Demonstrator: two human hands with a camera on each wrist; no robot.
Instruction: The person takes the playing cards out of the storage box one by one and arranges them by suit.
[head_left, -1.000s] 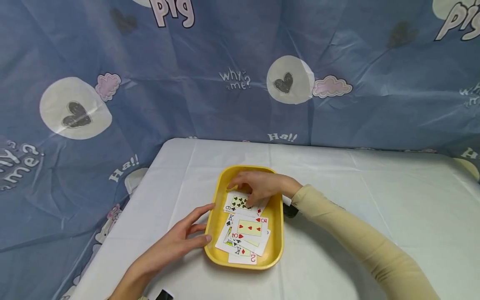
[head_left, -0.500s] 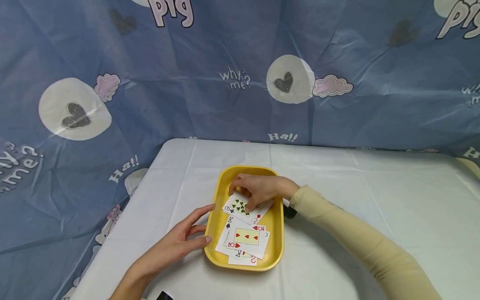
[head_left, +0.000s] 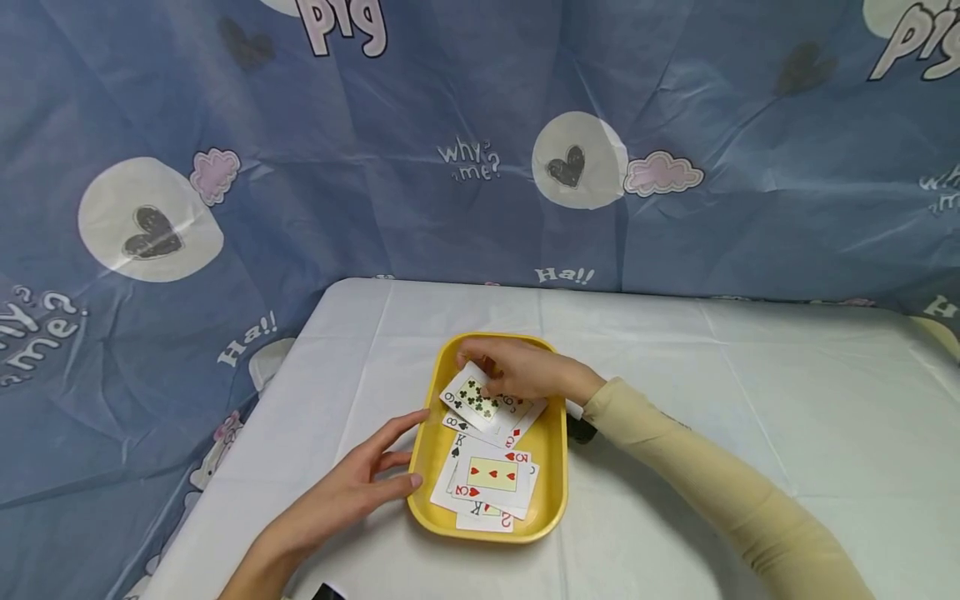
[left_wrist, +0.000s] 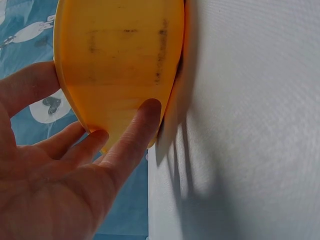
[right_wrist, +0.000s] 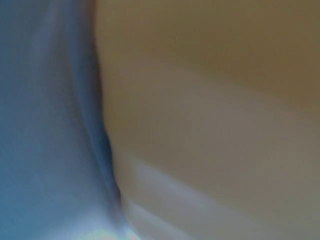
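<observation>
A yellow tray on the table holds several loose playing cards. My left hand touches its left side, fingers extended; in the left wrist view the thumb lies along the outer wall. At the tray's far end my right hand pinches a clubs playing card, thumb on its face and fingers at its far edge. Other cards, among them a spade card, lie partly covered beneath it. Nearer the front, a three of hearts tops an overlapping pile. The right wrist view is too blurred to show the hand.
A white cloth covers the table under the tray. Behind it hangs a blue printed sheet. A small black object is partly seen by the right wrist.
Pinched by my right hand, the clubs card has turned and shifted up and left, uncovering part of a spade card. The three of hearts slid slightly. My left hand stays put.
</observation>
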